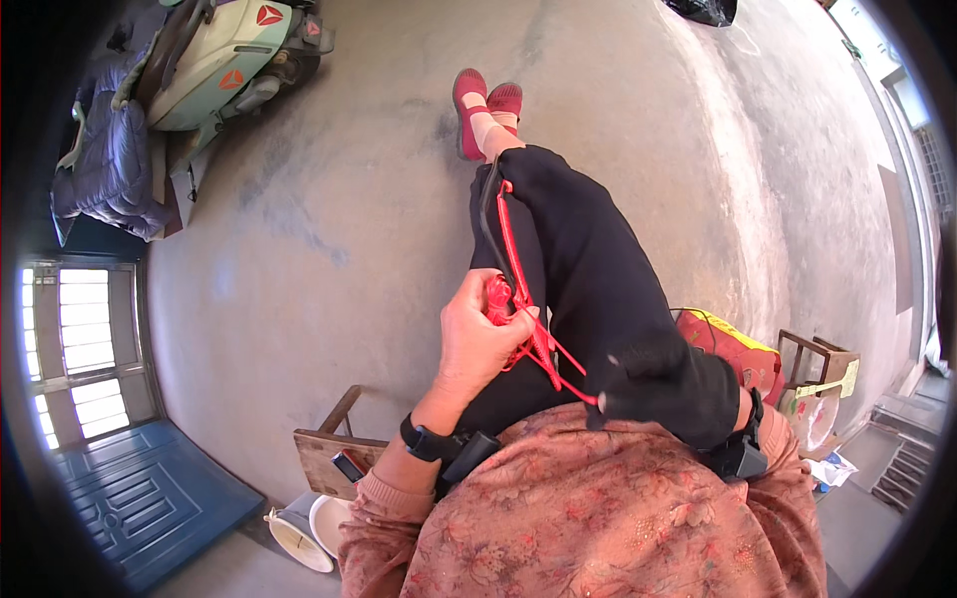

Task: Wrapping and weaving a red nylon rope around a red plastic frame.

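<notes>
My left hand [477, 334] is closed around a bunched loop of red cord [510, 244] above my lap. From this hand the cord runs up beside a thin black strip [488, 214] toward my knee, where a red end bends over. Other strands slant down and right to my right hand [663, 389], which wears a black glove with lighter fingertips. Its fingertips close together at the end of the strands. The glove's back hides most of its grip. Black trousers [598, 239] lie under both hands.
A wooden stool [324, 450] carrying a small red and black device [349, 465] stands left, near white buckets [329, 518]. To the right are a red bag [733, 359] with yellow trim and another wooden stool [827, 359]. A scooter [224, 60] stands far left.
</notes>
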{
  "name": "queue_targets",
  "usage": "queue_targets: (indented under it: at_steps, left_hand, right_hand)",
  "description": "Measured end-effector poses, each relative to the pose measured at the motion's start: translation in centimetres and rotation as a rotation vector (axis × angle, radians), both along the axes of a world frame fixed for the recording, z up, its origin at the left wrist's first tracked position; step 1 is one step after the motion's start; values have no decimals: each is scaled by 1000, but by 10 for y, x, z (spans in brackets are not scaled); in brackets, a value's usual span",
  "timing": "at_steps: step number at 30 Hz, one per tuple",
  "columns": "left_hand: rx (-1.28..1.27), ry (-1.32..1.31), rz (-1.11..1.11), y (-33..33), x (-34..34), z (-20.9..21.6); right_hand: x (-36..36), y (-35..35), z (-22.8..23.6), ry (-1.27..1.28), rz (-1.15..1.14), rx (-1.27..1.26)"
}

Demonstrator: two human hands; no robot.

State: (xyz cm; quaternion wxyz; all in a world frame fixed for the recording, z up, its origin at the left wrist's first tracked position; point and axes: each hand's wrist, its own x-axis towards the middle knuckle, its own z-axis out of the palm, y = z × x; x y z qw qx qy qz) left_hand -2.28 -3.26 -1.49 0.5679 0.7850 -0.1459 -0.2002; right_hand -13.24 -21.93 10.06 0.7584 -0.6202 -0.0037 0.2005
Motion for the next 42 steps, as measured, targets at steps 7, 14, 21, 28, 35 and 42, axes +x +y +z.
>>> queue_targets:
  at_steps: [7,14,21,28,35,42]
  left_hand:
    - [-390,276,200,48,49,23]
    - [195,98,-159,29,53,8]
    - [595,-101,-558,2,50,14]
    - [58,113,-281,11,50,-3]
    - [-300,672,-237,15,53,-23]
    - [-233,357,76,23,50,6]
  right_hand:
    - [76,-17,-49,-627,-459,-800]
    - [79,1,-105,-451,-74,-952]
    - [92,1,-112,-471,-69,-832]
    - [88,6,-105,-302,-195,-594]
    - [81,8,-114,38,-286,-223]
    - [64,-27,-115,63,-629,322]
